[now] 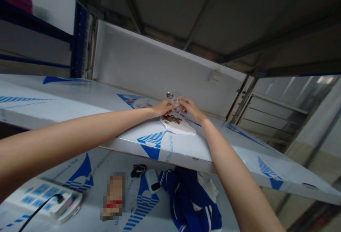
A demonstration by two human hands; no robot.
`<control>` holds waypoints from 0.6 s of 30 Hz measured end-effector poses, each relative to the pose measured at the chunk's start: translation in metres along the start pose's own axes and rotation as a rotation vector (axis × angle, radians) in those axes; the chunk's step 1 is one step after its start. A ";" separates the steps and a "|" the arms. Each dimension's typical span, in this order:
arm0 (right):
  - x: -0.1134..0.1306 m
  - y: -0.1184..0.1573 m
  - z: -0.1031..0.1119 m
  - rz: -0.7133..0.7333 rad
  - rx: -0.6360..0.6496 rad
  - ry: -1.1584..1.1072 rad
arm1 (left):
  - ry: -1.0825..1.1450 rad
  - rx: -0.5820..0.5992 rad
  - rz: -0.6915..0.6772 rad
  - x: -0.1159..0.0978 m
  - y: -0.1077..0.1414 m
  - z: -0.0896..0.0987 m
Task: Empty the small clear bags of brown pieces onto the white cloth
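Clear plastic bag is pinched in the nearly closed grips of left hand and right hand, arms stretched forward, fingers meeting above brown pieces.

A metal-edged upper shelf, wrapped in white protective film with blue print, runs under the grip of the left hand and right hand. Just below their fingers I see a white cloth-like sheet bearing small brownish pieces; left of the grip lies a clear bag. Beneath, on the film-covered lower shelf, a dark blue garment with white stripes sits bunched under the grip. Left of it come a pale device, a small black item, a pixelated object and, farthest left, a white power strip.
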State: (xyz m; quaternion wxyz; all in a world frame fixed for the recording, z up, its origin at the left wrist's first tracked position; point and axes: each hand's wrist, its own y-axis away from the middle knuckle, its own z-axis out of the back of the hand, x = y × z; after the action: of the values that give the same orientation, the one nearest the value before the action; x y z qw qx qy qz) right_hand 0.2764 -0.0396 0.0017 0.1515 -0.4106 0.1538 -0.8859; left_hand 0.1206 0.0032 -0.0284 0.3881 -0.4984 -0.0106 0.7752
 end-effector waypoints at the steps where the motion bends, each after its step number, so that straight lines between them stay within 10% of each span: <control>1: -0.001 0.000 0.000 0.000 0.004 -0.004 | 0.016 -0.025 0.009 0.000 -0.001 0.000; 18: -0.018 -0.004 0.006 -0.003 0.206 -0.085 | 0.396 -0.026 0.082 0.007 0.001 0.016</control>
State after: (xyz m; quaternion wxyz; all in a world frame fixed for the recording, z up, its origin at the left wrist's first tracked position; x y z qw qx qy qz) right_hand 0.2912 -0.0298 -0.0049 0.1978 -0.4303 0.0546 -0.8791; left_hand 0.1063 0.0129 -0.0265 0.3441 -0.6462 0.0762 0.6769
